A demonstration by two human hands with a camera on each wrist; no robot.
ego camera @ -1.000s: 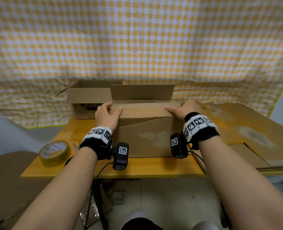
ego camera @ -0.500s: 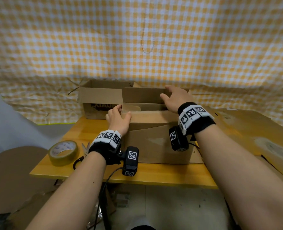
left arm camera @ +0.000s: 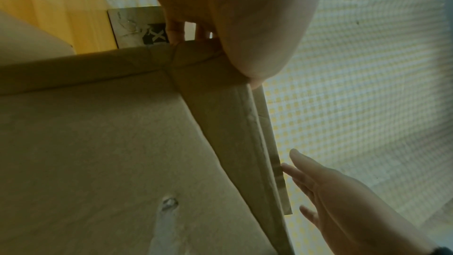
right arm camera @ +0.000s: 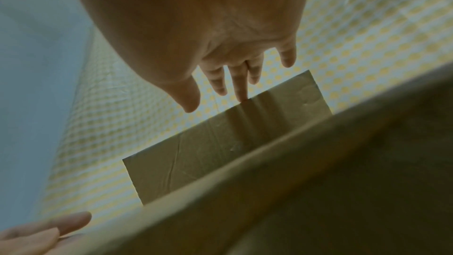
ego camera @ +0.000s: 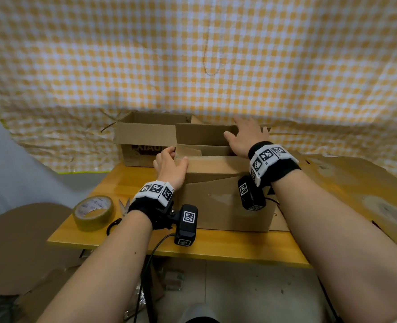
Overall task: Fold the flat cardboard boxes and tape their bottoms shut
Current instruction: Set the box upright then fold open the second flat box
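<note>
Head view: the brown corrugated cardboard box (ego camera: 225, 197) is seen standing on the yellow wooden desk (ego camera: 127, 238), its near flap folded down, its far flap (ego camera: 200, 136) upright. The left hand (ego camera: 169, 169) is curled over the box's top left corner, fingers hooked on the edge. Compared w/ a sec. ago, the right hand (ego camera: 246, 138) has been lifted off the near right corner and stretched, fingers spread, to the far flap; so the near flap is judged done and the far one next to be folded. The roll of tan packing tape (ego camera: 94, 212) and scissors (ego camera: 124, 206) lie untouched at the left. Left wrist view: the corner is pinched betw. thumb and fingers. Right wrist view: straight fingertips (right arm camera: 241, 94) touch the flap's top edge, nothing gripped.
</note>
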